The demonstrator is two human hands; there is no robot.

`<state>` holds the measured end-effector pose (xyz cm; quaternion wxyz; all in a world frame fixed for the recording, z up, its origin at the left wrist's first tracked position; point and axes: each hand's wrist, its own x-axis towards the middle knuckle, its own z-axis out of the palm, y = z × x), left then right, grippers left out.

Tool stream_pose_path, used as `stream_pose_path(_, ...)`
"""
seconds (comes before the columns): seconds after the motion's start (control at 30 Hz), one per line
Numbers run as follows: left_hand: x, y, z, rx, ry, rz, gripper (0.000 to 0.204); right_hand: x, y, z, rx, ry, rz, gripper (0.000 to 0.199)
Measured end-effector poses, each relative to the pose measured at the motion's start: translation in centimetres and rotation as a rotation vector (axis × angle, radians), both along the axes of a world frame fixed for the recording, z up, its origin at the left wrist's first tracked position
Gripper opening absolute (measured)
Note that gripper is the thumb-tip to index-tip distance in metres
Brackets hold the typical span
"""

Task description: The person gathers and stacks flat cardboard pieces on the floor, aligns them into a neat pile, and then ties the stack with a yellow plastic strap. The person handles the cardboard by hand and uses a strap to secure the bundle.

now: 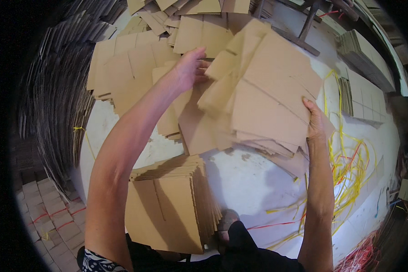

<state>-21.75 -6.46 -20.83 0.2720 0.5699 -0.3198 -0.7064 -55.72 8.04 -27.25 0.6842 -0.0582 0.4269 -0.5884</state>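
My right hand (313, 119) grips the right edge of a fanned bunch of brown slotted cardboard sheets (272, 90), thumb on the upper face. The sheets on the bunch's left side are blurred by motion. My left hand (192, 70) is stretched toward that blurred side, thumb and fingers apart; whether its fingertips touch the sheets I cannot tell. Beneath and to the left of it lie loose overlapping cardboard sheets (140, 63). Close to my body, below my left forearm, stands a neat cardboard stack (167, 213) with a slotted sheet on top.
Tall rows of cardboard (54, 86) line the left side. Tangled yellow strapping (349, 174) lies on the pale surface (254, 190) at right, with red strands (360, 254) below. Tied bundles (367, 59) sit at far right. A dark metal leg (306, 27) stands at the back.
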Motion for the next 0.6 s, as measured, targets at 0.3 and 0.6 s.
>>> stream_pose_path(0.3, -2.0, 3.6, 1.5, 0.095, 0.233, -0.267, 0.049, 4.2, -1.6, -0.3, -0.135, 0.291, 0.006, 0.063)
stream_pose_path(0.6, -1.5, 3.8, -0.1, 0.017, 0.200, -0.209, 0.046, 1.4, -0.3, 2.0, 0.071, 0.945, 0.047, 0.041)
